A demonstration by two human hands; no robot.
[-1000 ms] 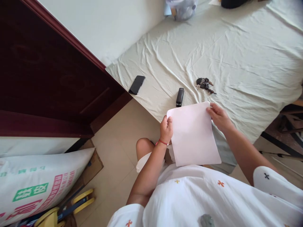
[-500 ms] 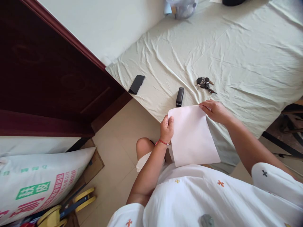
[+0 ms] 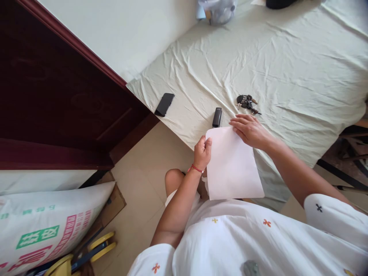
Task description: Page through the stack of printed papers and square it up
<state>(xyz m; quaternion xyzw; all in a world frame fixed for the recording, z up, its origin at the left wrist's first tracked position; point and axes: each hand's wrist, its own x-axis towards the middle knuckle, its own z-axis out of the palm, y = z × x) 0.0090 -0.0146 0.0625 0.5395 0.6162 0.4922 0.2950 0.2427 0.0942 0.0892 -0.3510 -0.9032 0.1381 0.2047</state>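
My left hand (image 3: 202, 153) grips the left edge of a white sheet of paper (image 3: 234, 166), thumb on top. The paper's near edge reaches my shirt, and its corners look rounded. My right hand (image 3: 249, 131) lies over the far right corner of the paper with its fingers stretched out, covering that corner. Just past the paper's far edge, a black stapler (image 3: 217, 117) lies on the cloth-covered table (image 3: 299, 80). A bunch of keys (image 3: 247, 102) rests on the cloth beyond my right hand.
A flat black object like a phone (image 3: 165, 104) lies near the table's left edge. At the back stands a clear plastic container (image 3: 220, 11) beside a black item (image 3: 278, 3). On the floor at left are a printed white sack (image 3: 57, 218) and yellow wheels (image 3: 102, 245).
My right hand has let go of its pinch on the paper's far right corner and moved left along the far edge, fingers now extended. My left hand keeps its grip.
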